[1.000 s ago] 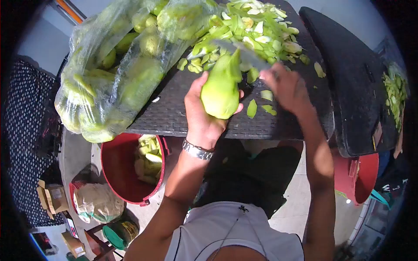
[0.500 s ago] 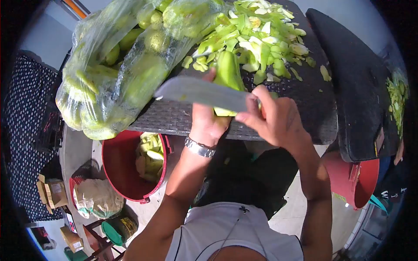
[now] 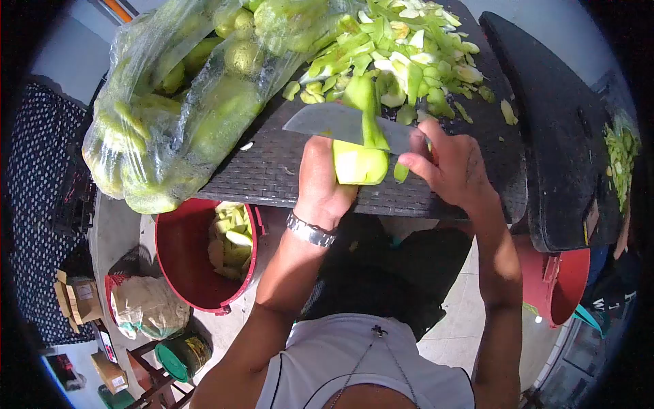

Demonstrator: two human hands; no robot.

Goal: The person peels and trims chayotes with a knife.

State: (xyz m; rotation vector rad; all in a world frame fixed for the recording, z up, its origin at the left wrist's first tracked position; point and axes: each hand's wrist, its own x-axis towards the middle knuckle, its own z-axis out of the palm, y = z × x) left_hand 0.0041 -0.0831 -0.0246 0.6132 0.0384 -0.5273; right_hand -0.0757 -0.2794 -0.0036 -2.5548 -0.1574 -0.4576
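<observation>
The left hand (image 3: 319, 178) grasps the green fruit (image 3: 360, 166) above the near edge of the table (image 3: 262, 176); its fingers are mostly hidden. The right hand (image 3: 455, 169) is clenched on the knife (image 3: 323, 123); the blade crosses the fruit beneath a strip of peel (image 3: 373, 133). Farther left: plastic bag (image 3: 221, 140) of fruit. Beyond: heaped peelings (image 3: 415, 68).
</observation>
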